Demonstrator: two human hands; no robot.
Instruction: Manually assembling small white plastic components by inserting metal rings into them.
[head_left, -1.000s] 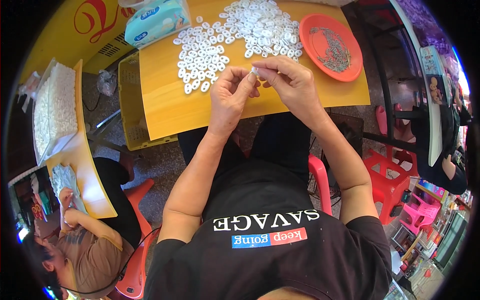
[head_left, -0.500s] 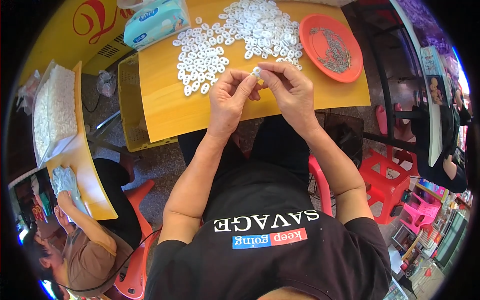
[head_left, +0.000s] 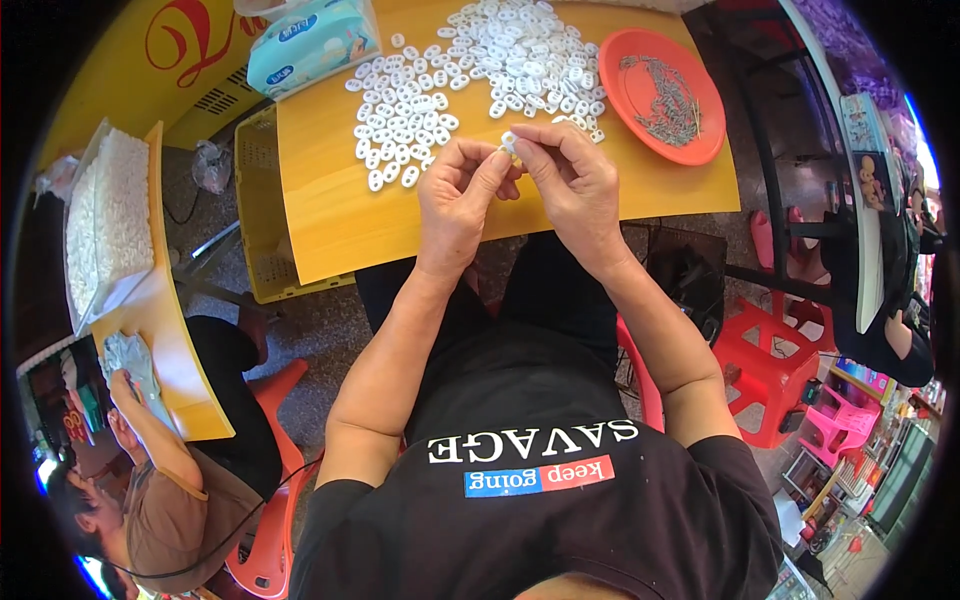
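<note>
Over the front part of the yellow table (head_left: 370, 235), both my hands meet at one small white oval plastic piece with two holes (head_left: 509, 142). My left hand (head_left: 458, 200) pinches it from the left between thumb and forefinger. From the other side, the thumb and forefinger of my right hand (head_left: 578, 185) close on the same piece. Whether a pin is in it is hidden by my fingertips. Beyond my hands, similar white oval pieces (head_left: 400, 115) lie spread out, next to a higher heap of them (head_left: 530, 55). To the right, a red plate (head_left: 625, 85) holds many thin grey metal pins (head_left: 672, 105).
A blue tissue pack (head_left: 315, 45) sits at the table's far left corner. Below that side stands a yellow crate (head_left: 265, 250). At left, another person (head_left: 180, 500) handles a grey bag beside a clear bag of white pieces (head_left: 110, 215). Red stools (head_left: 765, 360) stand at right.
My right hand has shifted slightly left and turned closer to the left one, with the white piece moving a little along. My left hand stays nearly still.
</note>
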